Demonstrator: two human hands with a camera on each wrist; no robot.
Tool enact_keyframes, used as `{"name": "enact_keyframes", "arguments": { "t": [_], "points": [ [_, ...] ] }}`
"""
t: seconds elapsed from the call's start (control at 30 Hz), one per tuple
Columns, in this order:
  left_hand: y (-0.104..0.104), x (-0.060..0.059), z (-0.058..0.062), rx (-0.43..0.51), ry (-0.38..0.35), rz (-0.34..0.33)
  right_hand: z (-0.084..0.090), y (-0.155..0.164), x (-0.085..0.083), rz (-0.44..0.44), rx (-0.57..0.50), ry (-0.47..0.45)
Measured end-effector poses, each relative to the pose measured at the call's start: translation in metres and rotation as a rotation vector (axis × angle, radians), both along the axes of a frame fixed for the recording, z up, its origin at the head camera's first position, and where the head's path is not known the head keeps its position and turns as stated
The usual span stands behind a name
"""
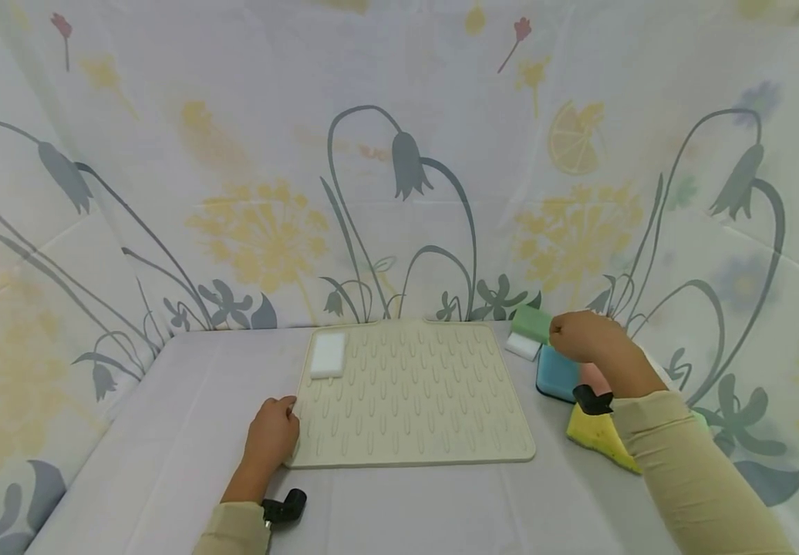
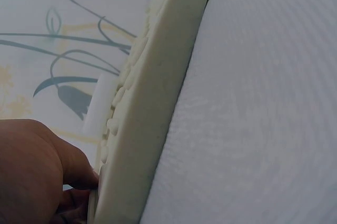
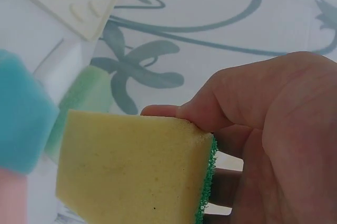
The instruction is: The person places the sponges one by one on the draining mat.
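Yellow sponge (image 3: 131, 168), blue sponge (image 3: 21, 113) beside

Sponges (image 1: 557, 362) crowd the mat's (image 1: 413, 393) right side; its middle lies open beyond a white block (image 1: 328, 354).

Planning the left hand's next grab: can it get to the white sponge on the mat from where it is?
Probably yes. The left hand rests at the mat's near-left edge, and the white sponge lies on the same side, farther back, with only bare mat between them.
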State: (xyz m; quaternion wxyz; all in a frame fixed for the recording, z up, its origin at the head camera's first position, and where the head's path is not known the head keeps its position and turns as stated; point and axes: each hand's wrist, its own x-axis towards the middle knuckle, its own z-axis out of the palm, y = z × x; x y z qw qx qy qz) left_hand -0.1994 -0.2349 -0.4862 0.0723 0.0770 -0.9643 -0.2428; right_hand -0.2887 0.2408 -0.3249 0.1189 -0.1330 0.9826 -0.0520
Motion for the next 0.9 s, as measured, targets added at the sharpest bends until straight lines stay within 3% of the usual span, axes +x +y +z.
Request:
{"name": "enact_keyframes", "arguments": {
  "t": [0.9],
  "points": [
    [0.001, 0.001, 0.003, 0.004, -0.006, 0.010, -0.023, -0.048, 0.008, 0.083, -0.097, 0.083]
  ]
}}
